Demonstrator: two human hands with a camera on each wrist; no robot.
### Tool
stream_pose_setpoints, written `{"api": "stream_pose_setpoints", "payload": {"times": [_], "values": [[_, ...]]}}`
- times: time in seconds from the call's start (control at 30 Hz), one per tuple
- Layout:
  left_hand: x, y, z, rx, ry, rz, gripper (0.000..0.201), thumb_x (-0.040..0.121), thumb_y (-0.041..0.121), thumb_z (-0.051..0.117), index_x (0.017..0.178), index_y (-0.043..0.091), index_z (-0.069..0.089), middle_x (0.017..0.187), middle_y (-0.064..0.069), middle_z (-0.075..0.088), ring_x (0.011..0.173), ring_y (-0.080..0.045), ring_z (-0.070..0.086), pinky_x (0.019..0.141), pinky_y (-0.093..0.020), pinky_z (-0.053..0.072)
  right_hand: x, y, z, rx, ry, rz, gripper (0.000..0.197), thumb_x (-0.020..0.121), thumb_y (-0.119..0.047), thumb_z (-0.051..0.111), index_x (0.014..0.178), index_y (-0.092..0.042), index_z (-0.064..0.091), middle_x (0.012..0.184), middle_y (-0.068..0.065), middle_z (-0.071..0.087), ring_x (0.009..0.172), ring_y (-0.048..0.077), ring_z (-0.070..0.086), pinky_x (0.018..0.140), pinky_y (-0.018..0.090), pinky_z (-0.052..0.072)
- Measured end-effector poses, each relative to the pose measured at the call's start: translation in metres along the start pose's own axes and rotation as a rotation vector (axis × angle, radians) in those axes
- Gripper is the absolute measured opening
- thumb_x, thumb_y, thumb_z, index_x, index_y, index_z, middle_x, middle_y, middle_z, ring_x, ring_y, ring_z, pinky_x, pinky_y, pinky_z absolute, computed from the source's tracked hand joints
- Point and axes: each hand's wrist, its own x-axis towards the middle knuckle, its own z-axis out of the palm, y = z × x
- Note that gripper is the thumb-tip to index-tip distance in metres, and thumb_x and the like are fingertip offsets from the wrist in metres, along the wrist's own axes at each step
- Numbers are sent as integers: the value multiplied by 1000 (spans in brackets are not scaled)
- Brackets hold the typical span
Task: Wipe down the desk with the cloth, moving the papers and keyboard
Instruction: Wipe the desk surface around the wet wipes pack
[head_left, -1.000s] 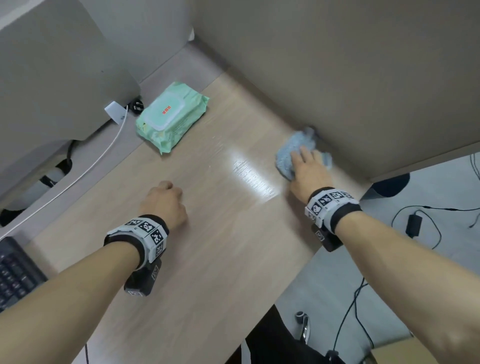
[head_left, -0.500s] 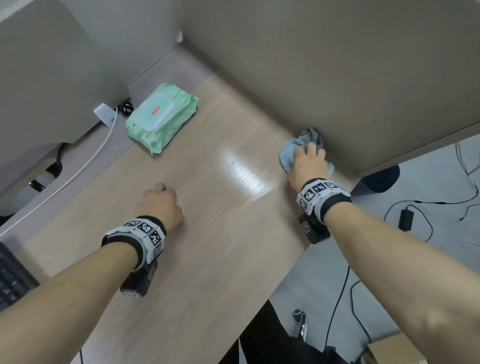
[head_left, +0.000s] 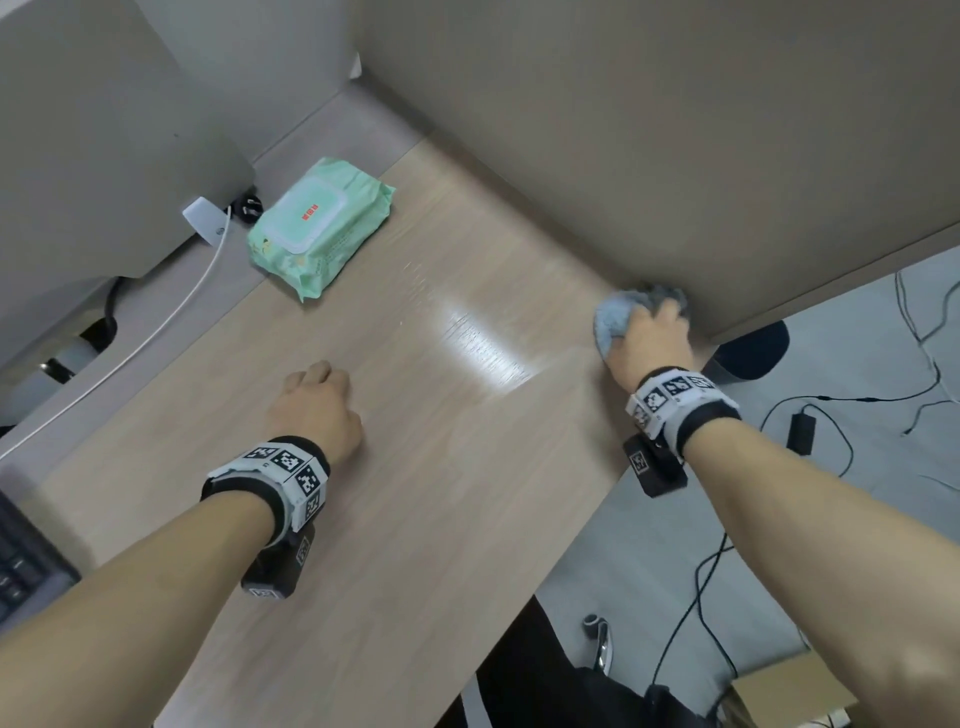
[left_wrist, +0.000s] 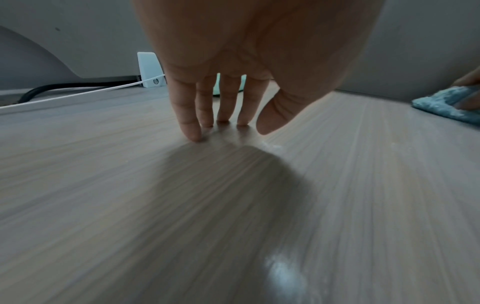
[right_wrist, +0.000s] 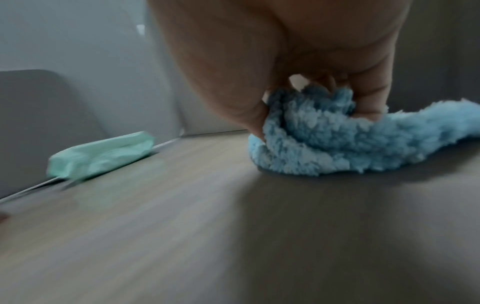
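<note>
Right hand (head_left: 655, 340) (gripping cloth (head_left: 613, 317)) has slid farther right.

head overhead, wrists low, sharing desk (head_left: 426, 519)

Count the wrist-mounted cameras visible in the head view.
2: one black camera under the left wrist over the desk, the other under the right wrist at the desk's right edge.

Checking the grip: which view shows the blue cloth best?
The right wrist view: the fluffy blue cloth fills it, bunched under the right hand. Head view shows it mostly covered; left wrist view only an edge.
</note>
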Motion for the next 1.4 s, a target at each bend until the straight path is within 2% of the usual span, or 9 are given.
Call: {"api": "stream_pose_setpoints", "payload": {"times": [0.17, 0.27, 0.5, 0.63, 0.77, 0.93, 1.07, 1.3, 1.4], "values": [[-1, -10, 13, -12, -4, 44, 58, 86, 18, 54, 141, 13, 38, 159, -4, 23, 143, -33, 22, 109, -45, 35, -82, -62, 35, -9, -65, -445, 52, 87, -16, 57, 136, -7, 43, 144, 19, 33, 124, 36, 43, 94, 46, 48], [-8, -17, 15, -48, 12, 92, 64, 83, 17, 57, 143, 13, 34, 159, -8, 20, 142, -35, 22, 111, -47, 34, -137, -41, 57, -11, -84, -658, 51, 85, -21, 61, 132, -7, 48, 135, 18, 41, 121, 37, 43, 85, 52, 53], [-48, -32, 27, -83, 89, 203, 56, 81, 14, 56, 136, 15, 47, 143, -9, 42, 128, -34, 37, 102, -44, 39, -89, -23, 38, 40, 26, -129, 39, 92, -21, 51, 127, -5, 53, 137, 21, 38, 119, 40, 45, 94, 43, 44], [-62, -40, 46, -60, 65, 234, 54, 81, 14, 55, 135, 16, 47, 141, -8, 43, 126, -34, 38, 101, -44, 41, -138, -92, 67, -35, 0, -410, 48, 86, -22, 57, 131, -8, 47, 136, 19, 40, 119, 39, 45, 94, 46, 44], [-65, -45, 55, -20, 48, 266, 55, 80, 18, 57, 135, 16, 47, 144, -5, 40, 129, -32, 36, 102, -45, 41, -210, -73, 100, -67, -23, -779, 59, 79, -18, 67, 134, -11, 49, 129, 13, 51, 110, 33, 51, 84, 46, 51], [-66, -47, 58, 25, 61, 260, 56, 82, 23, 57, 137, 19, 44, 148, -2, 36, 134, -29, 33, 103, -45, 41, -157, -11, 78, 49, 38, -505, 44, 91, -27, 57, 134, -17, 51, 129, 11, 48, 111, 33, 49, 82, 43, 50], [-69, -41, 65, 34, 60, 235, 58, 82, 23, 56, 138, 18, 41, 149, -3, 33, 136, -29, 30, 105, -45, 39, -132, -42, 68, 126, 33, -268, 36, 89, -21, 54, 125, -14, 53, 133, 13, 42, 115, 35, 47, 93, 49, 46], [-65, -29, 66, 36, 82, 171, 52, 82, 20, 56, 132, 13, 46, 143, -9, 37, 128, -35, 34, 98, -45, 42, -270, -47, 128, -64, 15, -841, 55, 75, -16, 59, 129, -9, 51, 118, 12, 53, 99, 32, 50, 73, 48, 50], [-62, -23, 60, 39, 78, 119, 49, 81, 23, 59, 128, 13, 48, 137, -10, 40, 125, -35, 36, 92, -46, 44, -294, -21, 139, -68, -46, -931, 58, 72, -17, 62, 129, -13, 49, 119, 10, 54, 101, 31, 52, 75, 45, 51]]}}
